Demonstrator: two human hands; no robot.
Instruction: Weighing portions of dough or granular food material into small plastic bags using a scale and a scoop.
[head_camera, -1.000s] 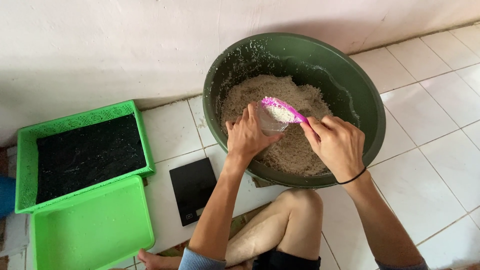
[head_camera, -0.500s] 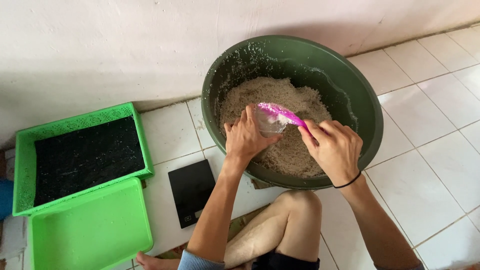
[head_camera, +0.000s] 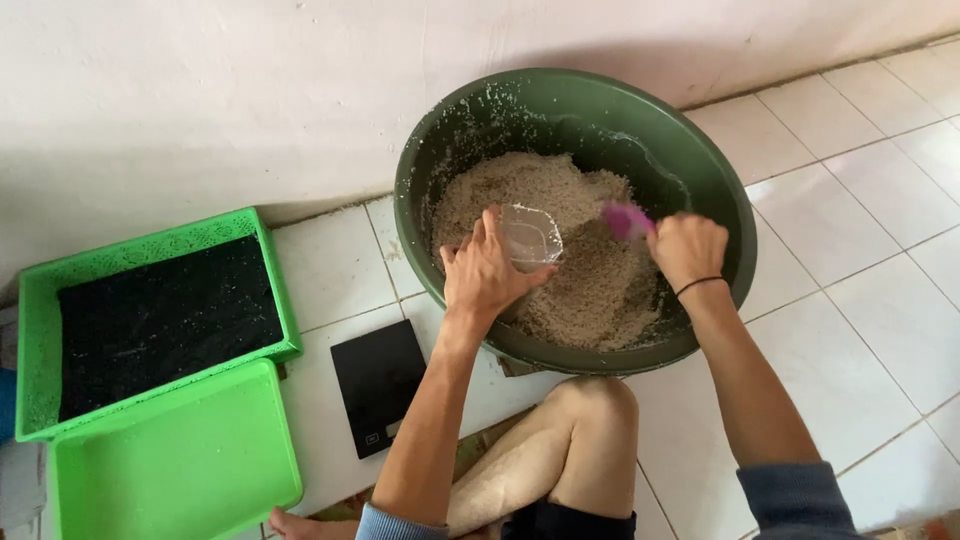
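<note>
**Scoop drawn off the cup, down toward the grain**

Since the earlier frame the right hand (head_camera: 688, 250) has pulled its pink plastic scoop (head_camera: 625, 220) away from the mouth of the cup and lowered it to the grain at the right; the scoop is blurred.

Nearest, on the white tiled floor (head_camera: 850, 330), lie one flat black rectangular scale (head_camera: 380, 385) and two green plastic trays: one bare one (head_camera: 170, 465) and, behind it, one filled with dark soil (head_camera: 150, 320).

Farther off stands one big round dark-green plastic basin (head_camera: 575, 215) holding a heap of pale husk-like grain (head_camera: 590, 270). The left hand (head_camera: 485, 275) has its grip wrapped around one small clear plastic cup (head_camera: 528, 235), held above the heap. The right grip is closed on the scoop's handle, just right of the cup and apart from it.
</note>
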